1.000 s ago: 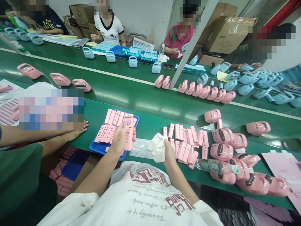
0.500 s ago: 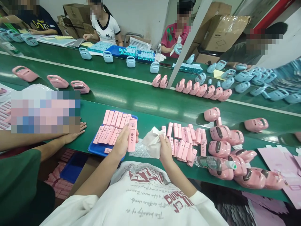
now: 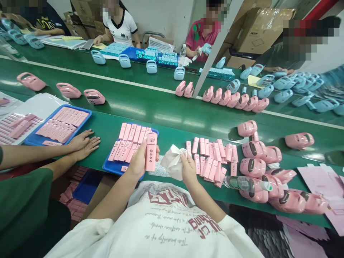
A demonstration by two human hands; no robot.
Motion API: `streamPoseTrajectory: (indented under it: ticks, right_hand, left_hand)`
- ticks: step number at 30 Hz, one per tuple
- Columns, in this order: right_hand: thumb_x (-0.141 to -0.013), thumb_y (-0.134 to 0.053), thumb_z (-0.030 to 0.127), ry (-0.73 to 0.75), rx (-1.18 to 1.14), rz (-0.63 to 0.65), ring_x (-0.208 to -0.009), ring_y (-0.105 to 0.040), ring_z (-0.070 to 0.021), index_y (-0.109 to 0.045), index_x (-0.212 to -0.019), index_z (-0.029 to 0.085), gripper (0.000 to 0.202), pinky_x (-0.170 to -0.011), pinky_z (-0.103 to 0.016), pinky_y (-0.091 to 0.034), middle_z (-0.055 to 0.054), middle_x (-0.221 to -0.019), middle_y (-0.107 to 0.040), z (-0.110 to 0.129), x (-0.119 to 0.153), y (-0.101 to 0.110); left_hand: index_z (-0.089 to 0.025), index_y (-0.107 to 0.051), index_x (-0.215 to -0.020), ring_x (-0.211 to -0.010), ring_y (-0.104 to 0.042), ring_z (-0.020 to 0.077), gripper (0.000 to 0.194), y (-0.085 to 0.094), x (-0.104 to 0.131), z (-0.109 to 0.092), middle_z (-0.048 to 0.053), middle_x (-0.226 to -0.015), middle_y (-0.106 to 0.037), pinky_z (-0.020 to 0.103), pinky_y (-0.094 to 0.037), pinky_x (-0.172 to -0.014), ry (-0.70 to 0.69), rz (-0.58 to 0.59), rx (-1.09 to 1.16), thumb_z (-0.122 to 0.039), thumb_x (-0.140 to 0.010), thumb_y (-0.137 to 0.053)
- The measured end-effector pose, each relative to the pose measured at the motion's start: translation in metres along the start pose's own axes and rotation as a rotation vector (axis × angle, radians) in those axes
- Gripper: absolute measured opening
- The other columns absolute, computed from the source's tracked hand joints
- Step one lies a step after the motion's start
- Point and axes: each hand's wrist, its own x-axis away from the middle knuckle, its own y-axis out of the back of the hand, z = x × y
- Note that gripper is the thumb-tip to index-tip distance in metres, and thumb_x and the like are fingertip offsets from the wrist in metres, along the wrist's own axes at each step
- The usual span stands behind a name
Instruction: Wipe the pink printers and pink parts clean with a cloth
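Left hand: the left hand (image 3: 139, 161) grips a pink remote-shaped part (image 3: 151, 152), held upright above the near edge of the green table (image 3: 172, 138), button face toward the camera.
Right hand: the right hand (image 3: 188, 168) is closed on a crumpled white cloth (image 3: 173, 163), just to the right of the pink remote-shaped part and not touching it.
Blue tray: a blue tray (image 3: 113, 166) lies under and behind the left hand, filled with rows of the same pink parts.
Loose pile: more pink parts (image 3: 215, 159) lie unsorted on the table just right of the cloth.
Pink housings: rounded pink housings (image 3: 262, 163) are clustered further right, with a clear bottle (image 3: 242, 183) lying against them.
Co-worker: at the left, another person's two hands (image 3: 84, 143) rest flat on the table edge beside a second blue tray (image 3: 57, 123).
Far side: pink housings and blue housings (image 3: 282, 89) stand in rows across the belt, where other people sit working.
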Motion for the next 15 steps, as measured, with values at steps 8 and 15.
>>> streamPoseTrajectory:
  ticks: [8, 15]
  right_hand:
    - [-0.067, -0.068, 0.058, -0.033, -0.001, -0.021, -0.064, -0.051, -0.0140, -0.065, -0.077, 0.019, 0.041, -0.063, -0.026, -0.041, 0.001, -0.068, -0.060, -0.004, 0.002, 0.004]
    - [-0.062, -0.070, 0.057, -0.093, -0.033, -0.055, -0.068, -0.056, -0.0159, -0.065, -0.080, 0.018, 0.043, -0.065, -0.028, -0.044, 0.000, -0.072, -0.064, -0.006, 0.003, 0.004]
  left_hand:
    - [-0.017, -0.055, -0.087, -0.050, -0.057, 0.0125, 0.040, -0.001, 0.001, -0.006, 0.002, -0.069, -0.064, 0.023, -0.043, -0.045, -0.005, 0.031, 0.065, -0.056, -0.076, -0.058]
    - [-0.017, -0.056, -0.083, -0.052, -0.057, 0.0152, 0.036, 0.000, -0.002, -0.011, 0.003, -0.065, -0.061, 0.025, -0.043, -0.044, 0.031, 0.006, 0.096, -0.053, -0.077, -0.055]
